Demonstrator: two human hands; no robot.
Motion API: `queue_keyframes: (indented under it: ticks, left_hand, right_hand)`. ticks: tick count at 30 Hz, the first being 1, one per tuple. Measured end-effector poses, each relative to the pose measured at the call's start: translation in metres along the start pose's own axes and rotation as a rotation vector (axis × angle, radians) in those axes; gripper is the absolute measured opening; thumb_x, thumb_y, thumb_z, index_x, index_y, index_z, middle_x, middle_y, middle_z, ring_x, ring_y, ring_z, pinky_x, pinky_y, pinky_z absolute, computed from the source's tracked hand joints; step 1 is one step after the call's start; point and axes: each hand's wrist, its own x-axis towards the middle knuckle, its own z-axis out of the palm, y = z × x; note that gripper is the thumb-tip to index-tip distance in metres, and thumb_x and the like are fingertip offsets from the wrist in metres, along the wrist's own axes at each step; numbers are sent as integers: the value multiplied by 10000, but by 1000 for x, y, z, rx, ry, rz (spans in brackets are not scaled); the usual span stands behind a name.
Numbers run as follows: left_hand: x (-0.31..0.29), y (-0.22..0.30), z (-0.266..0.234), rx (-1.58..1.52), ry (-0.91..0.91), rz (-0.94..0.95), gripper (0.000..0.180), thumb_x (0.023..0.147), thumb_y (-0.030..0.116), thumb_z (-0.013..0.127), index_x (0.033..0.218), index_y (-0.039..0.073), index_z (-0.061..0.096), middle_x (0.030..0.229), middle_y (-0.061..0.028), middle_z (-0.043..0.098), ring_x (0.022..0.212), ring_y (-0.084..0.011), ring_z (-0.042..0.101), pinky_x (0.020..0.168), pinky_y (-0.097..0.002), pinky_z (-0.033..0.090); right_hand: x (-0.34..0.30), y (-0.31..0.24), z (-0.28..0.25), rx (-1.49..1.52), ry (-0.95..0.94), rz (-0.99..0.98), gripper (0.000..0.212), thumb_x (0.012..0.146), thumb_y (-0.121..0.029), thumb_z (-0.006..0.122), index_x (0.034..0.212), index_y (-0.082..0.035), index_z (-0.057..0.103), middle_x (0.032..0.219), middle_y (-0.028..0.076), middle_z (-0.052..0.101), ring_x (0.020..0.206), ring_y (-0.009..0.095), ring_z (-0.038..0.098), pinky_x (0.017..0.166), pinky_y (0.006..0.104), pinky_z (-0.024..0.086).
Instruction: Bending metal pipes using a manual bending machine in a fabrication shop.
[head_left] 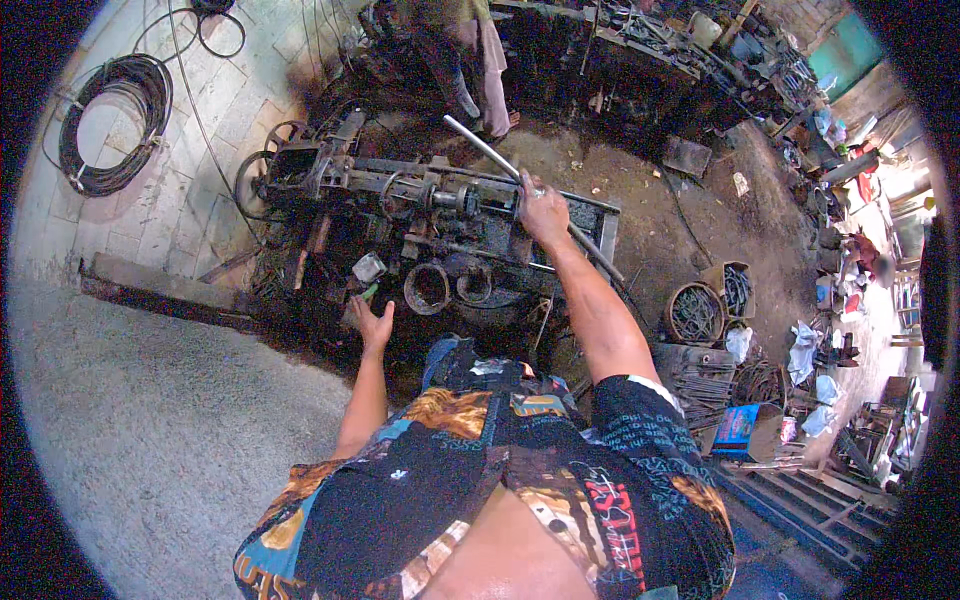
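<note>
My right hand is closed around a long pale metal rod, which slants over a grimy lathe-like machine. The rod's lower end reaches the machine's right side; whether it touches there I cannot tell. Lower and to the left, my left hand has its thumb and fingers apart. Close to its fingertips are a small green item, whose kind is unclear, and a small whitish container. A round open tin stands to the right of that hand, with another round container beside it.
Another person stands beyond the machine. A coil of black cable or hose lies at the far left. On the right are a basket of metal pieces, bundled rods and a blue box. A cluttered workbench runs along the back.
</note>
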Motion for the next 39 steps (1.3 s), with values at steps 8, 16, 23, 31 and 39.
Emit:
queue_keyframes:
  ticks: [8,16,23,31,39]
  left_hand:
    - [2,11,-5,122,-21,-31,925,789,431,654,1387,-106,195,1462,-285,171,1375,-385,151,1124,-430,162]
    - [-1,21,-11,156,-78,-36,927,790,410,664,1391,-106,182,1473,-275,146,1387,-362,128,1129,-413,151]
    - [-4,26,-15,31,-82,-61,909,795,355,677,1391,-109,171,1484,-264,119,1391,-352,122,1132,-383,153]
    - [-4,42,-20,78,-69,-89,908,793,341,683,1392,-106,167,1480,-270,123,1391,-355,117,1135,-383,140]
    - [-7,49,-20,139,-86,-96,920,791,368,679,1399,-93,166,1479,-272,125,1393,-352,103,1135,-397,139]
  right_hand:
    - [16,9,8,-123,-164,-122,501,916,-291,436,1400,-251,315,1002,151,648,937,331,616,816,551,451]
    - [38,14,22,199,-282,-182,590,945,-288,406,1453,-273,107,758,288,614,660,454,601,619,543,496]
    - [62,8,29,154,-381,-205,621,923,-281,438,1451,-293,112,754,267,619,650,430,613,610,536,496]
    - [72,6,45,248,-385,-183,595,916,-276,422,1446,-272,152,726,273,611,648,426,611,603,535,490]
    - [70,4,41,190,-347,-199,559,912,-235,415,1431,-264,210,738,244,631,651,399,632,596,513,516]
